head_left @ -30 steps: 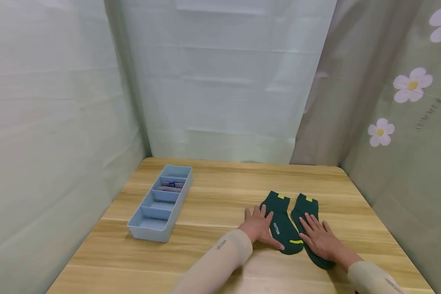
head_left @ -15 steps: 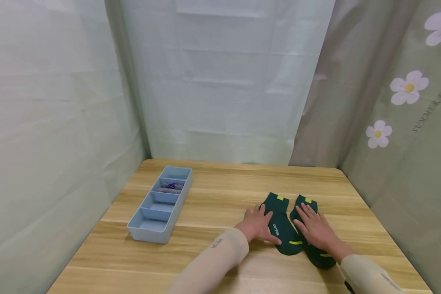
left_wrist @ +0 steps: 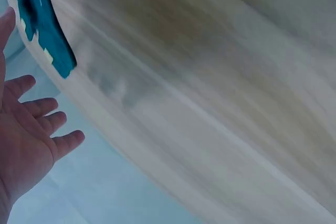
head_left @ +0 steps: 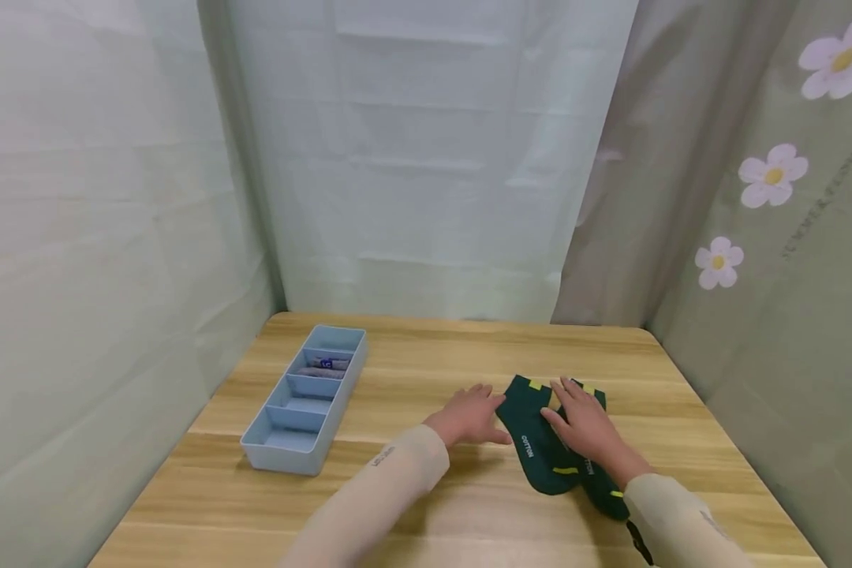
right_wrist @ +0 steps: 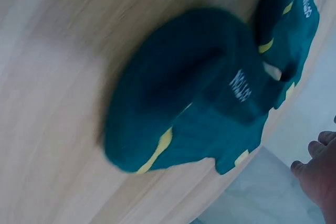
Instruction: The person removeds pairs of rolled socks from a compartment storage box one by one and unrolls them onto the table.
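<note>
Two socks between both hands

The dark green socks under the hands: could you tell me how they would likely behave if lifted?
The dark green socks lie flat and overlapping like soft knit, so they would probably droop limply. They look thin, likely light. On the smooth wooden table they may slide when pushed.

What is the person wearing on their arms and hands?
Both arms wear long, snug beige sleeves to the wrist: left sleeve, right sleeve. Each carries small dark lettering, too small to read. The left hand and right hand are bare: no gloves.
</note>
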`<action>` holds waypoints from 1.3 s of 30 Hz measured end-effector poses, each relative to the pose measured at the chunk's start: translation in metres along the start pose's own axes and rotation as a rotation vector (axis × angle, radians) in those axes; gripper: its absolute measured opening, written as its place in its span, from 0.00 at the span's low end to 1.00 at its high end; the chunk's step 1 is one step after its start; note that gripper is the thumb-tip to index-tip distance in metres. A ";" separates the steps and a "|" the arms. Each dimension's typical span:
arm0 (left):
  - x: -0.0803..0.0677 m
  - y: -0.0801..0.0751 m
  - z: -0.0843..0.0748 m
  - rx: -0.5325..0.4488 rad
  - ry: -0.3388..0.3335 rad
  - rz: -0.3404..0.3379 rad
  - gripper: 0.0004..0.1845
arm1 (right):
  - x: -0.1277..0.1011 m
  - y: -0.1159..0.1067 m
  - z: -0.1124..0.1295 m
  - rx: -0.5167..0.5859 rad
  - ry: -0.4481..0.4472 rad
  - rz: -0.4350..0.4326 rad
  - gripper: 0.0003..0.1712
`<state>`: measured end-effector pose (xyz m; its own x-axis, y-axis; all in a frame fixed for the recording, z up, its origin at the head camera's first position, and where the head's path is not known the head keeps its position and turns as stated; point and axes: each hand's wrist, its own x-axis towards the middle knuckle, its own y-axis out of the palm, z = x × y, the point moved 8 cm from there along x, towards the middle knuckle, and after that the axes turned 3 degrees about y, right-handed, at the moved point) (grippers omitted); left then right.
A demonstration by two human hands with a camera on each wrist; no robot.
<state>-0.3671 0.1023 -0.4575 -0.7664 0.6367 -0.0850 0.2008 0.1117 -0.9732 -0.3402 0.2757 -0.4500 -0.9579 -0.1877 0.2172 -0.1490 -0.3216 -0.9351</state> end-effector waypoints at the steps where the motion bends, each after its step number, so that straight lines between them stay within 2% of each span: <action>1: -0.002 -0.002 0.003 0.002 0.004 -0.001 0.42 | 0.002 0.000 0.003 0.005 -0.001 -0.003 0.38; 7: -0.015 -0.021 0.032 -0.009 0.013 0.010 0.38 | 0.010 0.003 0.024 0.034 -0.004 -0.012 0.38; 15: -0.045 -0.058 0.103 -0.066 -0.036 -0.074 0.34 | 0.022 0.021 0.068 0.105 -0.044 0.019 0.38; 20: -0.064 -0.076 0.140 -0.091 -0.046 -0.109 0.34 | 0.026 0.038 0.098 0.128 -0.050 0.029 0.38; 30: -0.105 -0.106 0.197 -0.232 -0.118 -0.164 0.37 | 0.029 0.063 0.170 0.138 -0.140 0.013 0.38; 39: -0.130 -0.120 0.239 -0.179 -0.120 -0.233 0.34 | 0.030 0.080 0.240 0.148 -0.228 0.044 0.39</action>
<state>-0.4379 -0.1764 -0.3803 -0.8686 0.4851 0.1005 0.1079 0.3832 -0.9173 -0.3222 0.0220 -0.4513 -0.8804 -0.4030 0.2500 -0.0547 -0.4373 -0.8976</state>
